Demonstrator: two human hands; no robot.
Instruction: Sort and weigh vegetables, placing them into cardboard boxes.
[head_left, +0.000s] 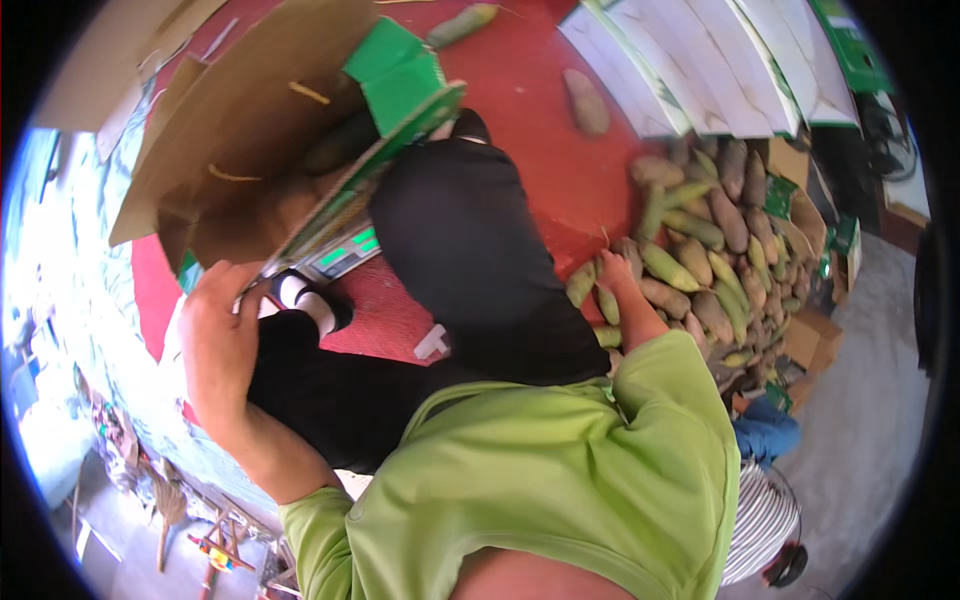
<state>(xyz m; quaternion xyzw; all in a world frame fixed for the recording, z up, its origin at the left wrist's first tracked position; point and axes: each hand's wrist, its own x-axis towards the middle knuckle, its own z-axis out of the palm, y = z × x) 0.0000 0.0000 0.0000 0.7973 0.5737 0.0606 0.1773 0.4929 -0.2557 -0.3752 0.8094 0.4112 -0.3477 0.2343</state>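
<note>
My left hand [215, 315] is closed on the near rim of an open cardboard carton [240, 120], its fingers curled over the edge. The carton leans beside my knees, its inside dim, with a few dark shapes low in it. At the near edge of a heap of long green and brown radishes [728, 222], my right hand [618, 272] reaches down with bent fingers. It appears closed around a radish, mostly hidden by the fingers. Green radishes [580, 285] lie right beside that hand.
A scale with a lit green display [338, 255] sits partly behind the carton's side. Single radishes lie on the red floor cover [540, 80]. White cartons [700, 60] stand at the far right. Another person in a striped top [765, 520] is at the lower right.
</note>
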